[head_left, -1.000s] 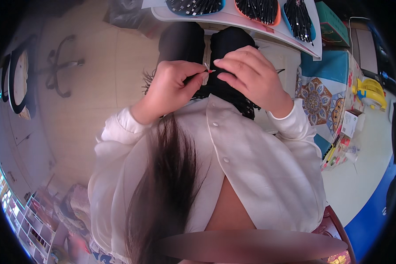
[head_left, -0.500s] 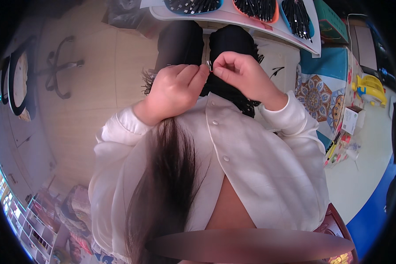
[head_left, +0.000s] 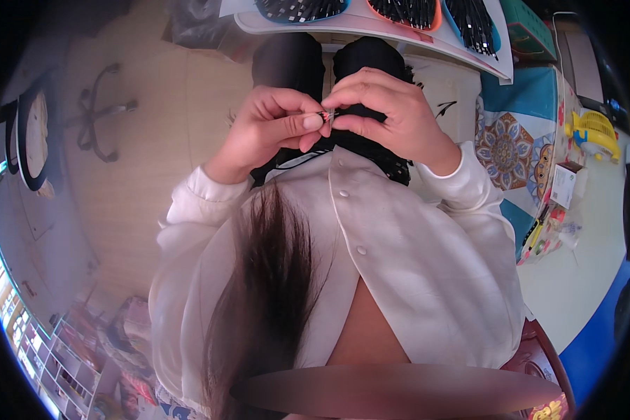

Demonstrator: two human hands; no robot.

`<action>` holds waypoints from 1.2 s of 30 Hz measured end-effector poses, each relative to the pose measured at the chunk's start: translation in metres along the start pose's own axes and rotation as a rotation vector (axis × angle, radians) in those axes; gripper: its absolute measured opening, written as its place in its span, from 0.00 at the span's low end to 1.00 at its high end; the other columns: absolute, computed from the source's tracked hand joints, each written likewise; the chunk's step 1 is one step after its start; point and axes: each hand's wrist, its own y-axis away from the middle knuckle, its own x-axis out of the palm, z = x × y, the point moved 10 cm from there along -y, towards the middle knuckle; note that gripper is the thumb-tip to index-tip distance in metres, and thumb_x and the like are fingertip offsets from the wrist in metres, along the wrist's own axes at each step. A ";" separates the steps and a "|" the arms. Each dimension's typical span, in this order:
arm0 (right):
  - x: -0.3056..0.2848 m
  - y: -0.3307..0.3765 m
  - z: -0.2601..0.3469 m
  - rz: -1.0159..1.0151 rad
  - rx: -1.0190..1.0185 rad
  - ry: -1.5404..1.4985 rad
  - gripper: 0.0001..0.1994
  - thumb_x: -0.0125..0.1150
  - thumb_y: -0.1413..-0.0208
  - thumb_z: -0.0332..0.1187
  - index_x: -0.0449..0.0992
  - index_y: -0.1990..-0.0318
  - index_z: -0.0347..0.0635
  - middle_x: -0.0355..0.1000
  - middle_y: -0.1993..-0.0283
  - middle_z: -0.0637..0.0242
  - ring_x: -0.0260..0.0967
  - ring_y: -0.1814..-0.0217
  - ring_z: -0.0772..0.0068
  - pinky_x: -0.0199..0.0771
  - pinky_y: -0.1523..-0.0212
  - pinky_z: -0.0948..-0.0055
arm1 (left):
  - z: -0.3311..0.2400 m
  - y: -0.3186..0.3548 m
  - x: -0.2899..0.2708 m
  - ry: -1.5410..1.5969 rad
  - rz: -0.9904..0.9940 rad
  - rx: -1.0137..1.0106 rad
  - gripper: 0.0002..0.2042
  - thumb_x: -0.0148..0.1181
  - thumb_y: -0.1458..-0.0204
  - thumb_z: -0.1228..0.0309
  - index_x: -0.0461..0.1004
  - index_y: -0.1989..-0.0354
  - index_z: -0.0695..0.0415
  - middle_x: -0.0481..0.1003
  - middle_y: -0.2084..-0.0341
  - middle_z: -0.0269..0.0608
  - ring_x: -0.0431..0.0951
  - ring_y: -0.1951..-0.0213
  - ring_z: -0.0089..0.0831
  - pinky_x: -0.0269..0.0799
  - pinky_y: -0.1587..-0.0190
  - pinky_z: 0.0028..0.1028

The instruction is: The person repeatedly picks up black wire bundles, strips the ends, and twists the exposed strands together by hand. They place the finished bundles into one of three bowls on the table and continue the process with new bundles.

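Note:
Both of my hands meet over my lap. Between thumb and fingers, my left hand (head_left: pixel 273 129) pinches a thin cable end with red and dark wires (head_left: pixel 323 115). My right hand (head_left: pixel 388 105) is closed at the fingertips on a small, pale, metallic-looking connector (head_left: pixel 332 113). The wires and the connector touch or nearly touch; fingertips partly cover them, so I cannot tell whether they are joined. Black cables (head_left: pixel 385 159) lie in a bundle across my lap, below the hands and partly hidden by them.
Ahead is a white table (head_left: pixel 399 42) bearing blue and orange trays of black cables (head_left: pixel 413 10). To the right are a patterned cloth (head_left: pixel 504 147), a yellow fan (head_left: pixel 596 133) and a small white box (head_left: pixel 563 186). A chair base (head_left: pixel 94 108) stands on the left floor.
My left hand has turned so that its thumb and the red wires now show. The right hand's fingers have shifted to reach over the connector.

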 end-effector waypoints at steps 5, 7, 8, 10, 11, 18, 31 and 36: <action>-0.001 0.002 0.005 -0.050 -0.099 0.103 0.09 0.68 0.58 0.22 0.75 0.68 0.36 0.72 0.67 0.62 0.70 0.67 0.64 0.71 0.67 0.71 | 0.008 -0.001 -0.003 0.098 -0.054 -0.029 0.06 0.56 0.43 0.76 0.76 0.65 0.66 0.71 0.80 0.36 0.66 0.79 0.17 0.53 0.81 0.16; -0.001 0.005 0.010 -0.051 -0.158 0.137 0.09 0.68 0.58 0.21 0.75 0.68 0.36 0.71 0.67 0.61 0.69 0.67 0.63 0.71 0.66 0.70 | 0.011 -0.001 -0.006 0.099 -0.078 -0.020 0.05 0.56 0.43 0.76 0.75 0.64 0.66 0.72 0.79 0.36 0.66 0.79 0.17 0.52 0.81 0.17; -0.002 0.005 0.012 -0.054 -0.185 0.155 0.09 0.68 0.58 0.21 0.75 0.68 0.35 0.71 0.67 0.61 0.69 0.67 0.62 0.71 0.66 0.70 | 0.010 -0.002 -0.005 0.106 -0.050 -0.011 0.05 0.56 0.44 0.77 0.75 0.64 0.66 0.72 0.78 0.37 0.66 0.79 0.17 0.51 0.81 0.17; -0.007 0.006 0.016 -0.060 -0.265 0.316 0.09 0.67 0.58 0.21 0.75 0.67 0.36 0.72 0.67 0.61 0.70 0.66 0.62 0.71 0.65 0.69 | 0.013 -0.002 -0.005 0.189 -0.031 -0.011 0.04 0.56 0.44 0.78 0.75 0.64 0.66 0.73 0.77 0.38 0.65 0.80 0.16 0.50 0.82 0.17; -0.007 0.006 0.018 -0.043 -0.312 0.418 0.09 0.67 0.57 0.21 0.76 0.67 0.36 0.72 0.67 0.61 0.70 0.66 0.62 0.71 0.65 0.69 | 0.016 0.000 -0.006 0.263 -0.042 -0.018 0.04 0.56 0.45 0.78 0.75 0.64 0.66 0.73 0.77 0.38 0.65 0.80 0.16 0.49 0.82 0.17; -0.026 0.006 0.012 -0.159 -0.256 0.464 0.14 0.70 0.57 0.28 0.79 0.60 0.38 0.75 0.59 0.64 0.72 0.62 0.62 0.72 0.61 0.70 | 0.025 0.000 0.003 0.491 0.083 -0.067 0.06 0.53 0.43 0.73 0.72 0.65 0.63 0.65 0.84 0.31 0.54 0.86 0.15 0.45 0.83 0.18; 0.002 0.020 0.055 -0.219 -0.623 0.684 0.12 0.63 0.57 0.30 0.79 0.62 0.41 0.74 0.63 0.69 0.71 0.66 0.74 0.66 0.68 0.75 | 0.031 -0.002 0.020 0.719 0.221 -0.134 0.07 0.52 0.42 0.74 0.74 0.63 0.64 0.63 0.85 0.28 0.50 0.86 0.14 0.42 0.83 0.18; -0.001 0.008 0.024 -0.074 -0.286 0.231 0.08 0.64 0.52 0.30 0.77 0.64 0.40 0.73 0.68 0.67 0.69 0.67 0.73 0.66 0.66 0.76 | 0.010 0.000 0.001 0.174 -0.047 0.058 0.05 0.55 0.45 0.80 0.76 0.63 0.65 0.72 0.79 0.34 0.64 0.83 0.19 0.54 0.81 0.18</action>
